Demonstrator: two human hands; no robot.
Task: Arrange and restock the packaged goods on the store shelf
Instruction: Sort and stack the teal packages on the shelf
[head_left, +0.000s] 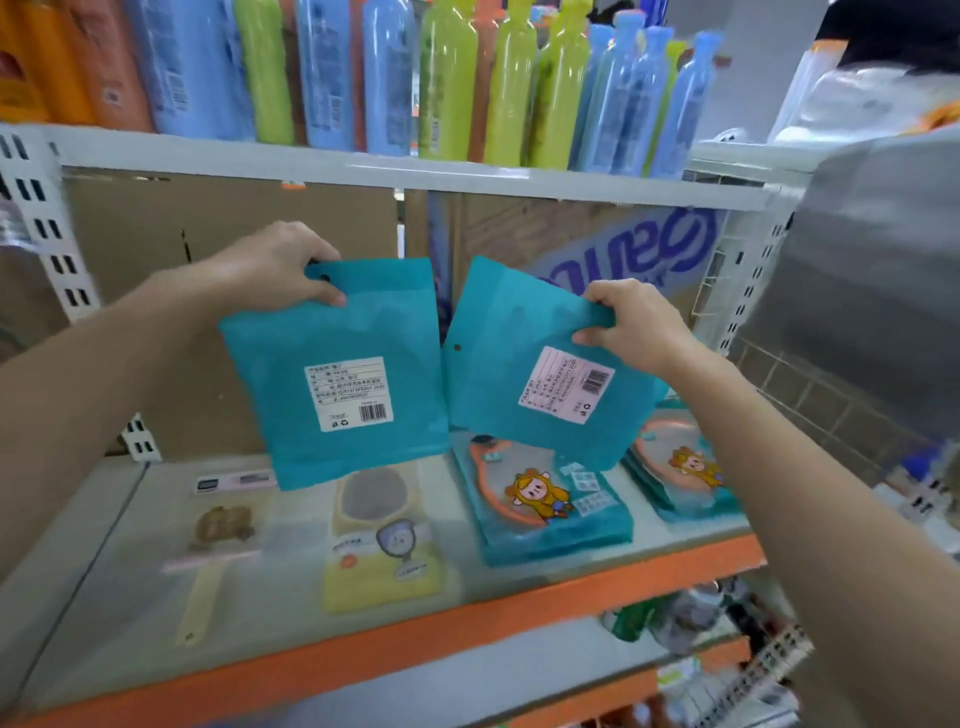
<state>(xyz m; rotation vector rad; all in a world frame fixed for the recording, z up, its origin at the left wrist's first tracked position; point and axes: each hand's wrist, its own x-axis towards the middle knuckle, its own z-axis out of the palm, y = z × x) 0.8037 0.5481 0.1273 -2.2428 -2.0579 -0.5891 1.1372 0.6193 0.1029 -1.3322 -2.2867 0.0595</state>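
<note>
My left hand (275, 267) pinches the top edge of a teal packet (332, 374), held upright with its white barcode label toward me. My right hand (636, 325) pinches the top corner of a second teal packet (540, 364), tilted, also label side out. Both packets hang above the middle shelf (571, 590). Under the right packet lies a stack of the same teal packets (545, 512) face up, showing a cartoon figure. Another such stack (685, 483) lies further right, partly behind my right arm.
A yellow packet (382, 551) and a pale packet with a handled item (218, 540) lie on the shelf's left half. Blue, green and orange bottles (395, 78) fill the shelf above. Cardboard boxes (597, 239) stand behind. A wire grid (810, 384) closes the right end.
</note>
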